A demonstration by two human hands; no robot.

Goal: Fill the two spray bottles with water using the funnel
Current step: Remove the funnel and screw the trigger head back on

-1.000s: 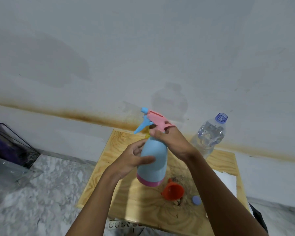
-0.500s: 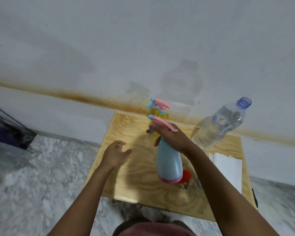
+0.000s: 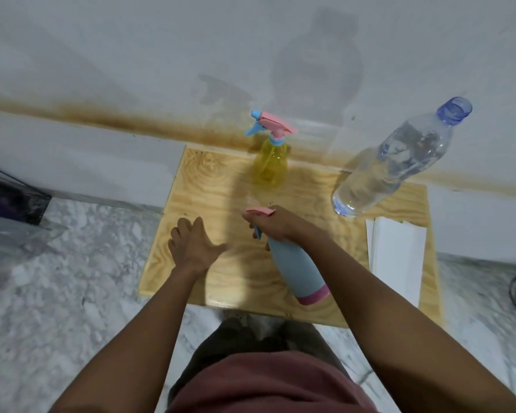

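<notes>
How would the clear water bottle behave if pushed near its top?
The clear water bottle is tall and narrow, so it would probably tip. It seems well filled, so likely heavy. Its neck seems uncapped, so water could spill.

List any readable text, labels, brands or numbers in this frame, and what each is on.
No readable text anywhere in this frame.
Blue spray bottle: plain body, no print shows; the right hand covers part of its head.
Yellow spray bottle: no label shows.
Clear water bottle: no label or print shows.
White sheets: blank on the side that faces the camera.
</notes>
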